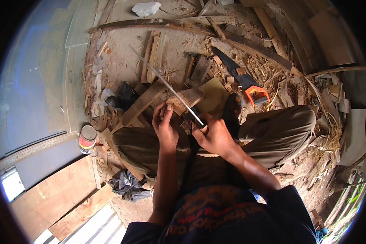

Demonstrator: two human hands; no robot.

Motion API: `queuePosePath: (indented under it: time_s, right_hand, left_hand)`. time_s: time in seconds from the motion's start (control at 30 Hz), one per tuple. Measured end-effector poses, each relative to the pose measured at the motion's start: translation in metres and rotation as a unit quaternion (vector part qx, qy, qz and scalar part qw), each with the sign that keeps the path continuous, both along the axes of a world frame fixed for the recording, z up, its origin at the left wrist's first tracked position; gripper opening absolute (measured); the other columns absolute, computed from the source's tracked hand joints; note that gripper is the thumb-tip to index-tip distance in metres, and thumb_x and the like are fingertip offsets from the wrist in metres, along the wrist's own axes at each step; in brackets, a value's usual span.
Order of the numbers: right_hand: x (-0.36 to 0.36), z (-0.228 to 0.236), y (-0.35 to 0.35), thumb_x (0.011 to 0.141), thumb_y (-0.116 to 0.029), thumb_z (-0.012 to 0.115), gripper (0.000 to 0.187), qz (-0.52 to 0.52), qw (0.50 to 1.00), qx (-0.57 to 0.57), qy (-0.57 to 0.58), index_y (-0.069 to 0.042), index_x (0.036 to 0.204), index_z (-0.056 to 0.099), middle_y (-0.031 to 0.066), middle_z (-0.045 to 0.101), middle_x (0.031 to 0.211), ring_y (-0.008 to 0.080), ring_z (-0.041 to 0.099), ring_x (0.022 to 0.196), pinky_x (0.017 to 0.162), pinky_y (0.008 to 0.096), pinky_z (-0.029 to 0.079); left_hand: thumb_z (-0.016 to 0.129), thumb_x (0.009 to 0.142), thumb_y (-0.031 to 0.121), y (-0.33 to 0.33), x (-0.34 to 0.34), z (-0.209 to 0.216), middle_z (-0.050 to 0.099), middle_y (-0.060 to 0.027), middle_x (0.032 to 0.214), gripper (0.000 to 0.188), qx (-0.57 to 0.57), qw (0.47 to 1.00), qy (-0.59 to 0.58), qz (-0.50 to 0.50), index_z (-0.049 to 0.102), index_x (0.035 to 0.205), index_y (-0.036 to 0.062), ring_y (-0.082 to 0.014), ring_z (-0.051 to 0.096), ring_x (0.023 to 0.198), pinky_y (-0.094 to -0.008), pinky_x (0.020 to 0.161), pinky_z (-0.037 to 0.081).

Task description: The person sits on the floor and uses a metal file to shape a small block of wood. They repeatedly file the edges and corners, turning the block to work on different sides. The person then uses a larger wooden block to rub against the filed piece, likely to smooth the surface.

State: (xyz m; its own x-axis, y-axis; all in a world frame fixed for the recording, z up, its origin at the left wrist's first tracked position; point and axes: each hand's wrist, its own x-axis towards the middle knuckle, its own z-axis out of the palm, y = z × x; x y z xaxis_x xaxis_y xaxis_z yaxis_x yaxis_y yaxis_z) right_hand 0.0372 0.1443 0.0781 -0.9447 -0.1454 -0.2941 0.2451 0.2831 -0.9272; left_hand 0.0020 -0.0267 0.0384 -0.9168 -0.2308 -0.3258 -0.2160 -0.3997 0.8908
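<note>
L hand (165, 124) steadying wood block (186, 99), R hand (212, 136) gripping file (166, 83)

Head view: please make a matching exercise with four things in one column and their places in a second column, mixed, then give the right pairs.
Things:
1. handsaw
2. small can
3. wood block
4. long metal blade

Places:
A. gripped at its near end by the right hand
B. on the ground by the person's left knee
C. lying among wood scraps, orange handle toward the person
D. steadied by the left hand

Pairs: 1-C, 2-B, 3-D, 4-A
</note>
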Motion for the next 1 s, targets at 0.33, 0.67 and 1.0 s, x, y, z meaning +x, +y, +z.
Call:
queuePosePath:
  time_s: [0.33,0.67,1.0]
  right_hand:
    - [0.004,-0.027,-0.003,0.083,-0.010,0.070,0.031,-0.005,0.997,0.031,0.068,0.007,0.108,0.062,0.0225,0.067,0.073,0.0407,0.070,0.070,0.065,0.0427,0.055]
    - [0.007,-0.031,-0.003,0.085,-0.015,0.070,0.029,0.014,0.999,0.017,0.025,0.004,0.105,0.062,0.0207,0.068,0.072,0.0341,0.072,0.070,0.065,0.0412,0.055]
    - [0.008,-0.028,-0.006,0.082,-0.012,0.070,0.036,0.018,0.999,0.019,0.033,0.008,0.111,0.062,0.0229,0.067,0.069,0.0370,0.073,0.069,0.064,0.0414,0.057]
  left_hand:
    - [0.070,0.095,0.013,-0.004,-0.004,0.001,0.067,-0.0042,0.111,0.025,0.011,1.000,0.008,0.010,0.063,0.118,0.0034,-0.0146,0.065,0.104,-0.0339,0.085,0.059]
    - [0.069,0.096,0.010,-0.007,-0.003,-0.004,0.068,-0.0068,0.113,0.024,0.050,0.999,0.007,0.017,0.064,0.118,0.0047,-0.0158,0.066,0.104,-0.0343,0.083,0.059]
    - [0.069,0.097,0.021,0.003,-0.005,-0.007,0.062,-0.0055,0.119,0.026,0.012,1.000,0.006,-0.004,0.062,0.118,0.0077,-0.0185,0.060,0.109,-0.0397,0.087,0.053]
